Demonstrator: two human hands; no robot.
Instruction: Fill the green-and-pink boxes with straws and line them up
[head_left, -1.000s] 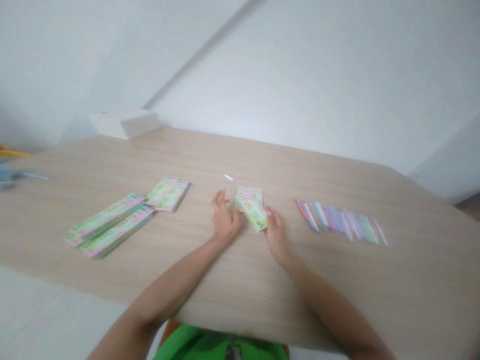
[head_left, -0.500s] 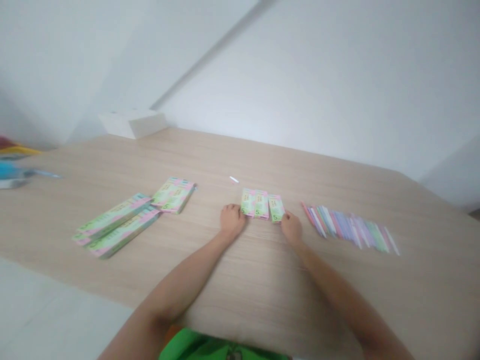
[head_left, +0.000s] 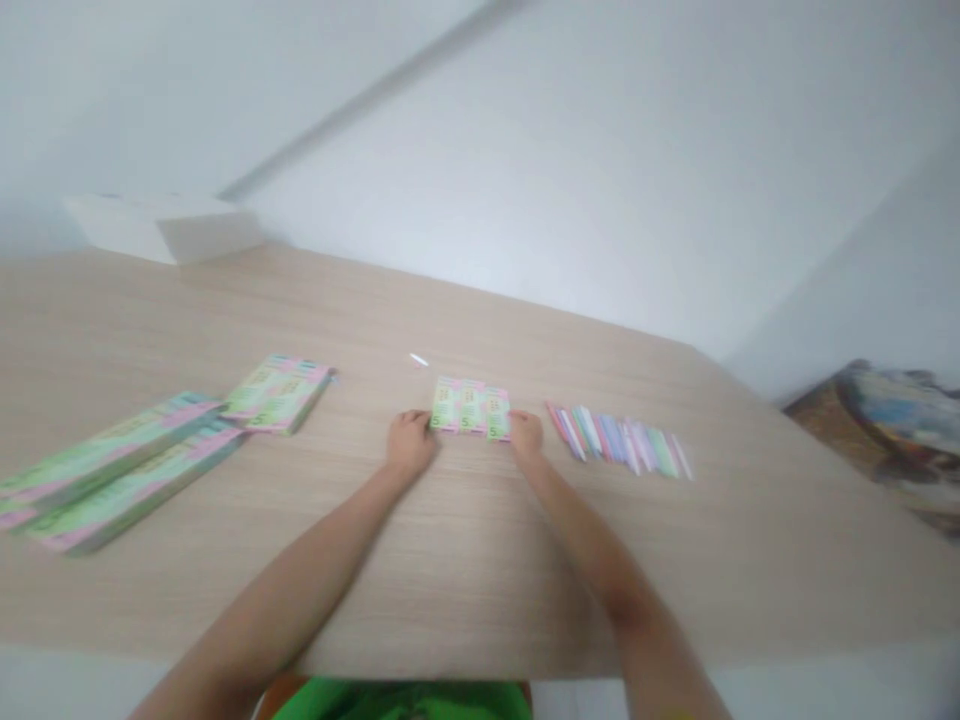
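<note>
Left hand (head_left: 410,445) and right hand (head_left: 526,432), curled and empty, touch either end of three green-pink notes (head_left: 470,408).

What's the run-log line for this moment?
left hand: touching paper notes | right hand: touching same notes | layout: three side by side

Narrow gap from right hand (head_left: 526,433) to pastel strips (head_left: 616,441), wider from left hand (head_left: 410,445) to note bundles (head_left: 277,393)

The print on the green-and-pink slips (head_left: 471,408) was too blurred to read beyond a 5, the right hand (head_left: 526,433) hid the row's end, and the patterned object (head_left: 885,447) was blurred and cut off by the right edge.
</note>
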